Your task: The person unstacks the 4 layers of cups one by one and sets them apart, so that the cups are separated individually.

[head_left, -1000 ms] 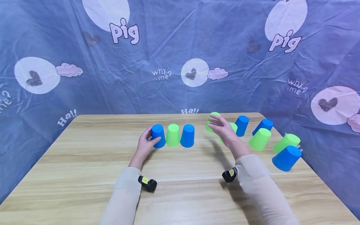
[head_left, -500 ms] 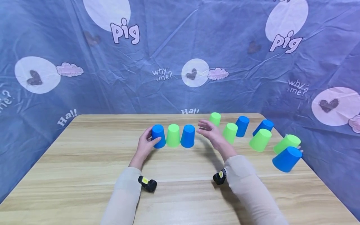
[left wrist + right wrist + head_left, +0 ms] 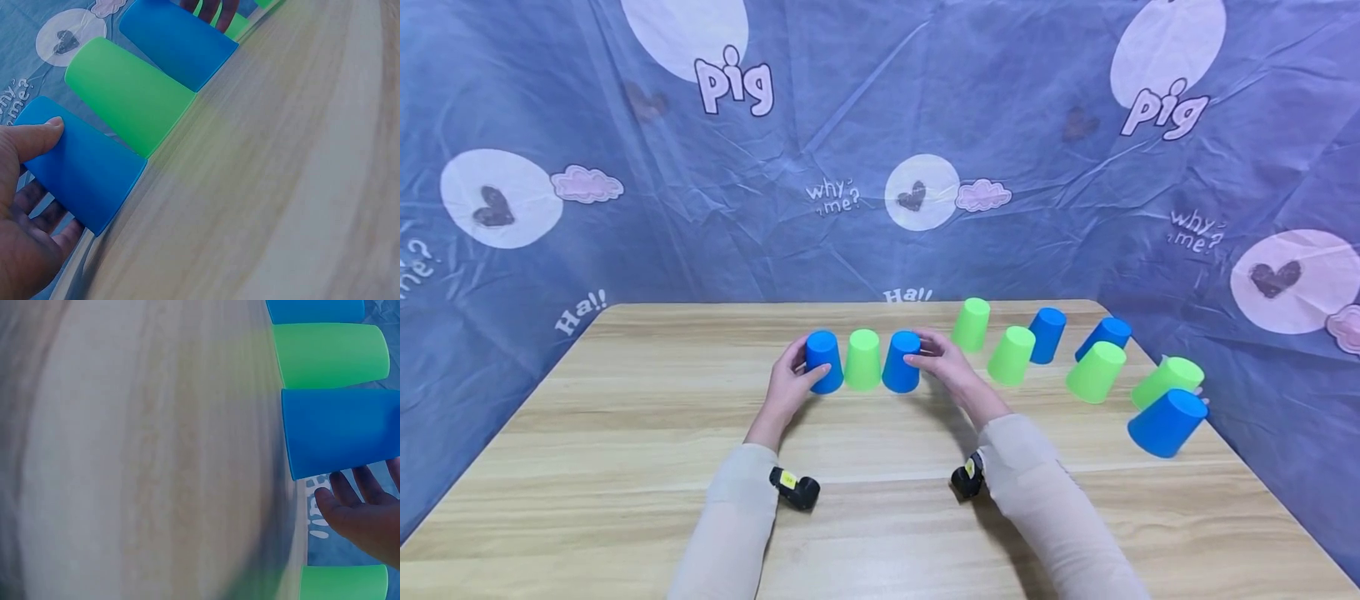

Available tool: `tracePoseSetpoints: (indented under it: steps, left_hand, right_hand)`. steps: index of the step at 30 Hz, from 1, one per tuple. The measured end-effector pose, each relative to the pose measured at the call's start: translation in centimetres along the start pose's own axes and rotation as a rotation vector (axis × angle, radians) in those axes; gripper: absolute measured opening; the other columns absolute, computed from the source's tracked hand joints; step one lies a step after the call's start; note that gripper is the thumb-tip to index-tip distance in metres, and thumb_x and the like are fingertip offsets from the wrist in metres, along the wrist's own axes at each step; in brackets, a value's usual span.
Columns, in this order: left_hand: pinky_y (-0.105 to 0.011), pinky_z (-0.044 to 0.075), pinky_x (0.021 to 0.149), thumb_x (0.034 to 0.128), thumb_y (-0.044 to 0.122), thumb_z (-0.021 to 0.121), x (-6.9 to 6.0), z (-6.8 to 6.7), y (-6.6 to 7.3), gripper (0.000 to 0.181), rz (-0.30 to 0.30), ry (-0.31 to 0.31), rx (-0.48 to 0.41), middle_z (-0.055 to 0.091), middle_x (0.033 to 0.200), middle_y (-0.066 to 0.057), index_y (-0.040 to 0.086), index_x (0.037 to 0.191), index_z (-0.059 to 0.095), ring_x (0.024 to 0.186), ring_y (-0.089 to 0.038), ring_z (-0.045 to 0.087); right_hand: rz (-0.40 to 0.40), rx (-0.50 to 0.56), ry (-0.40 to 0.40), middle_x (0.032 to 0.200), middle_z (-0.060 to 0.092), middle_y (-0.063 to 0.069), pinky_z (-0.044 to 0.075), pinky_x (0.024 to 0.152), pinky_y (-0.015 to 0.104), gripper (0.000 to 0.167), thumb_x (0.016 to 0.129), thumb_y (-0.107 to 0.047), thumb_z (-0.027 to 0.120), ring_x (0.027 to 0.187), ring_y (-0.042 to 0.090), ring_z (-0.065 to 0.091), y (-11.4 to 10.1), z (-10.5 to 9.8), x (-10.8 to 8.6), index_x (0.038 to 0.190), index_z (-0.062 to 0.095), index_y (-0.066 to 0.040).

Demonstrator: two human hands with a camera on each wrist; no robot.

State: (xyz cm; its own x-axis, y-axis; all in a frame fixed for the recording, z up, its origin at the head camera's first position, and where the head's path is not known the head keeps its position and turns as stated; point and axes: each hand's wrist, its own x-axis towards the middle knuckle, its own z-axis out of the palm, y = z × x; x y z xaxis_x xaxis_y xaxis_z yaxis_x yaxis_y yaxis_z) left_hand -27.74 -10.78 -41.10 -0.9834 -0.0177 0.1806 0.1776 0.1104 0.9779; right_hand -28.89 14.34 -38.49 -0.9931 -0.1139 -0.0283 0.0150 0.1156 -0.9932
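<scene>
Three upside-down cups stand side by side in a row on the table: a left blue cup (image 3: pixel 825 367), a green cup (image 3: pixel 862 360) in the middle and a right blue cup (image 3: pixel 900 367). My left hand (image 3: pixel 786 385) holds the left blue cup from its outer side. Its thumb lies on the near face, as the left wrist view shows, with the other fingers partly behind the cup. My right hand (image 3: pixel 951 367) is at the right blue cup, thumb on the near face and fingers around the outer side. In the right wrist view, its fingertips (image 3: pixel 344 487) meet the cup's side.
To the right stand more upside-down cups, among them a green cup (image 3: pixel 972 325), another green cup (image 3: pixel 1011 356) close to my right hand, and a blue cup (image 3: pixel 1167 423) near the right edge. A printed blue cloth (image 3: pixel 820 242) hangs behind the wooden table (image 3: pixel 880 517).
My right hand has moved left from beside the green cups to the right blue cup, and its fingers have come around it. My left hand and the row of three cups have stayed in place.
</scene>
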Motion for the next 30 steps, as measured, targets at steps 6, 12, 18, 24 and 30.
tracePoseSetpoints:
  steps: [6,12,18,24,30]
  left_hand:
    - [-0.04,0.029,0.095,0.0784,0.004,0.062,0.1,0.0,0.0,0.056,0.006,0.001,0.002,0.04,0.125,-0.019,0.005,0.129,0.037,0.115,-0.03,0.037]
    - [-0.04,0.029,0.095,0.0788,0.004,0.062,0.0,0.0,0.0,0.056,0.006,-0.001,0.006,0.04,0.125,-0.019,0.006,0.129,0.037,0.115,-0.029,0.036]
    - [-0.041,0.029,0.095,0.0795,0.005,0.061,-0.1,0.0,0.1,0.056,-0.001,-0.003,0.025,0.039,0.126,-0.019,0.007,0.13,0.036,0.116,-0.03,0.036]
    - [-0.041,0.029,0.095,0.0794,0.005,0.061,0.0,0.0,0.1,0.056,0.01,-0.004,0.016,0.04,0.126,-0.019,0.006,0.13,0.036,0.115,-0.03,0.036]
    - [-0.041,0.029,0.095,0.0792,0.005,0.061,0.0,0.0,0.1,0.055,0.014,-0.008,0.014,0.04,0.126,-0.018,0.006,0.129,0.037,0.115,-0.03,0.036]
  right_hand:
    - [-0.024,-0.03,0.025,0.12,0.045,0.018,0.031,0.092,0.044,0.053,0.074,-0.007,0.066,0.112,0.031,0.039,-0.4,0.7,-0.4,0.123,0.044,-0.004]
    - [-0.024,-0.003,0.043,0.119,0.045,0.019,0.031,0.092,0.043,0.052,0.074,-0.004,0.064,0.111,0.032,0.04,-0.2,1.1,-0.2,0.122,0.044,-0.003]
    - [-0.013,0.03,0.052,0.12,0.045,0.019,0.033,0.091,0.042,0.052,0.075,-0.003,0.064,0.111,0.03,0.04,-0.3,1.3,-0.2,0.123,0.044,-0.003]
    - [-0.025,0.044,0.058,0.122,0.043,0.018,0.031,0.092,0.042,0.051,0.076,-0.003,0.063,0.112,0.03,0.038,-0.9,1.0,-0.6,0.123,0.044,-0.004]
    - [0.004,0.1,0.063,0.125,0.039,0.018,0.03,0.094,0.041,0.053,0.077,-0.003,0.061,0.114,0.029,0.036,-1.6,0.4,-1.5,0.125,0.04,-0.004]
